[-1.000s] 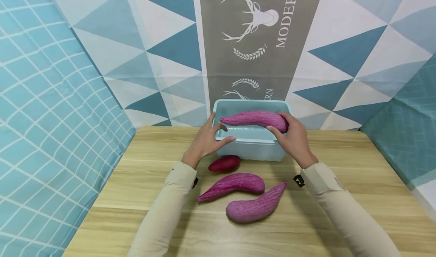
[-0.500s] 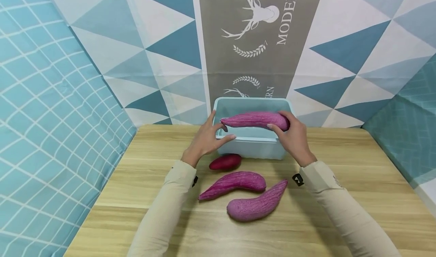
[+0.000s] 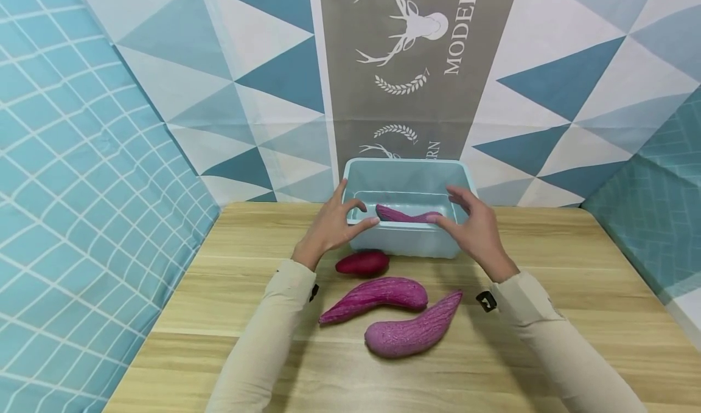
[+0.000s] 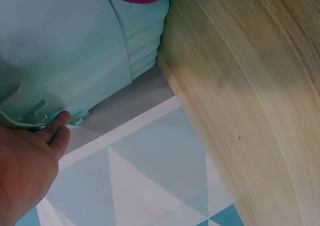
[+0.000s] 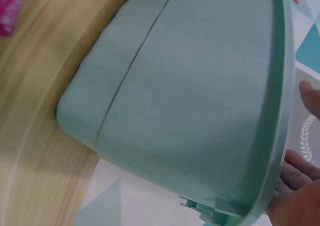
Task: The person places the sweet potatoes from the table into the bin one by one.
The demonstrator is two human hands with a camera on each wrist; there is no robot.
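Yam [image 3: 406, 214] in tub [image 3: 405, 242], mostly hidden by near wall | left hand [image 3: 331, 225] grips tub rim | right hand [image 3: 475, 230] spread, holding nothing | wrist views cropped

Pale teal bin [image 3: 404, 242] on a light wood-grain desk [image 3: 547, 340]; purple sweet potatoes [image 3: 378, 294] before the bin; blue-and-white triangle backdrop [image 3: 547, 84].

1. The bin [image 3: 405, 236] stands at the middle of the table's [image 3: 575, 315] far edge, against the backdrop [image 3: 416, 66].
2. 1 sweet potato [image 3: 406, 215] lies inside the bin.
3. The left hand [image 3: 333, 225] is at the bin's left near corner, the right hand [image 3: 475, 227] at its right near corner.
4. 3 sweet potatoes lie before the bin: the short one [image 3: 362, 262] nearest it, the curved one [image 3: 376, 296] behind the thick one [image 3: 412, 331], which is closest to the near edge.
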